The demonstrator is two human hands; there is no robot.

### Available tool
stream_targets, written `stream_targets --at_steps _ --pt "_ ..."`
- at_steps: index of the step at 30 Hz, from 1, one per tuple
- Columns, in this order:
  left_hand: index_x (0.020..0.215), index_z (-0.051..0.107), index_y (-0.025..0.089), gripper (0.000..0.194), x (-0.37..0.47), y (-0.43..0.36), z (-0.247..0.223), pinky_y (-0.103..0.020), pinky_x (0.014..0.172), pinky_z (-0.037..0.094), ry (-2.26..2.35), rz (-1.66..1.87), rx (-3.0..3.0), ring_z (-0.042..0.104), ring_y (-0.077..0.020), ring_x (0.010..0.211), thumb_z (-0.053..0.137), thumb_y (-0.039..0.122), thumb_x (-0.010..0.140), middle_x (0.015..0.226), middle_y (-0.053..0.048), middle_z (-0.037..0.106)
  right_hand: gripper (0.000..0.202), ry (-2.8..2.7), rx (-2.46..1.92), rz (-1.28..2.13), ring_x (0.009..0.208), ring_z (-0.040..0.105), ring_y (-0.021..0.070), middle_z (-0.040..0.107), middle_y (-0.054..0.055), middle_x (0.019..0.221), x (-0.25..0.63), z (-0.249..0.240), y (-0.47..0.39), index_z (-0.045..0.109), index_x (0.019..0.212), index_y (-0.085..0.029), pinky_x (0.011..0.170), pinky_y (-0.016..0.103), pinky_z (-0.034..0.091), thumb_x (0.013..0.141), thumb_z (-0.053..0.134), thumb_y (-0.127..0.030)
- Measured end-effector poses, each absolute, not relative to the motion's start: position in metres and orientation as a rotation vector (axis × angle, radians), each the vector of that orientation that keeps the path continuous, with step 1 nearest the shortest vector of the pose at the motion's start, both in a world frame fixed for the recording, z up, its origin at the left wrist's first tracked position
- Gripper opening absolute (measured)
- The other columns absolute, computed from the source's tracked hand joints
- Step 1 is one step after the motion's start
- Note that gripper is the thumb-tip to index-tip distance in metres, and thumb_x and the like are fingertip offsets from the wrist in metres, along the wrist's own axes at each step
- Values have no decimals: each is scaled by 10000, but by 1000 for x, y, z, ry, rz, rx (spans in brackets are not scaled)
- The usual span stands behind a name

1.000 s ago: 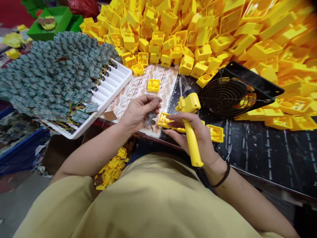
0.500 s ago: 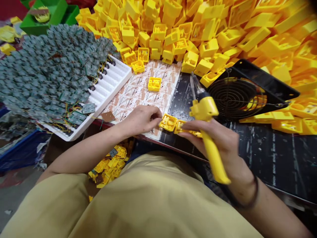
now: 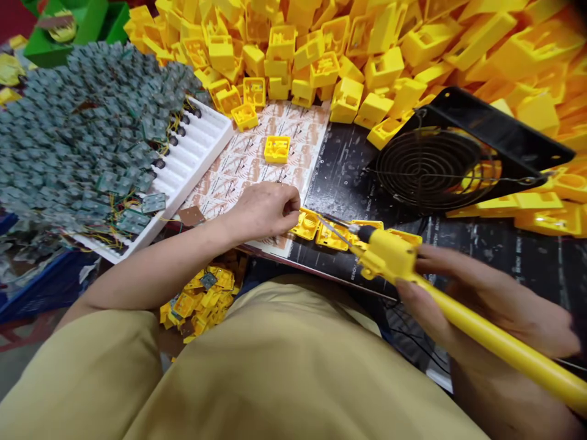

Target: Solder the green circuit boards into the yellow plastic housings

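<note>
My right hand [image 3: 481,299] grips a yellow soldering iron [image 3: 392,253] with a black collar. Its thin metal tip, with a second slim rod beside it, points left over a row of small yellow plastic casings [image 3: 331,238] near the bench's front edge. At the left end of that row, my left hand [image 3: 263,211] has thumb and forefinger pinched together against a yellow casing [image 3: 306,225]. Whatever lies between those fingertips is hidden. One more yellow casing [image 3: 277,150] sits alone farther back on the patterned sheet [image 3: 252,177].
Many yellow casings [image 3: 385,67] are heaped along the back. A black fan [image 3: 426,171] leans at the right. To the left, a white ridged foam tray [image 3: 202,143] carries grey-green circuit boards [image 3: 92,122] with wires. Below the bench edge lie more yellow pieces [image 3: 202,302].
My right hand has moved right and swung the soldering iron from pointing upward to pointing left across the casings. It no longer touches the row. My left hand stays by the end casing.
</note>
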State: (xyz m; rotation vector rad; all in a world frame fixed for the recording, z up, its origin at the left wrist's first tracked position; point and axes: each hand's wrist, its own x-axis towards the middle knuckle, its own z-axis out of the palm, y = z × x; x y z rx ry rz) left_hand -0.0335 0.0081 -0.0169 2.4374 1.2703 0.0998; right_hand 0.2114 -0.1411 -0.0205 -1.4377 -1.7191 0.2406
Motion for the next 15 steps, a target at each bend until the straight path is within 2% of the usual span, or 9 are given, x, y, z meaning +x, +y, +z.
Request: stream_targets --at_steps 3,6,10,15 --pt "783 692 141 139 -32 9 -16 -237 637 428 1276 84 2428 608 -130 657 561 180 756 719 -21 685 408 -1736 -1265 237 733 684 161 725 -4 905 199 -28 -132 651 1108 -261 659 280 582 741 776 -133" --pt "785 697 137 139 -32 9 -15 -231 630 426 1286 68 2426 609 -126 649 567 177 753 712 -20 685 330 -1851 -1121 184 695 686 147 711 -19 815 199 -33 -122 632 990 -231 635 247 592 723 782 -108" --pt "782 701 142 141 -32 11 -14 -221 628 428 1267 51 2435 615 -121 650 570 188 760 709 -18 689 219 -1929 -1098 123 635 683 134 696 -29 745 200 -31 -112 600 887 -230 569 208 572 765 764 -152" --pt "767 710 151 145 -31 14 -13 -217 591 409 1252 47 2446 602 -118 610 577 199 735 665 -7 678 197 -2050 -1035 32 603 672 122 698 -24 736 197 -21 -102 592 860 -227 544 200 567 780 772 -236"
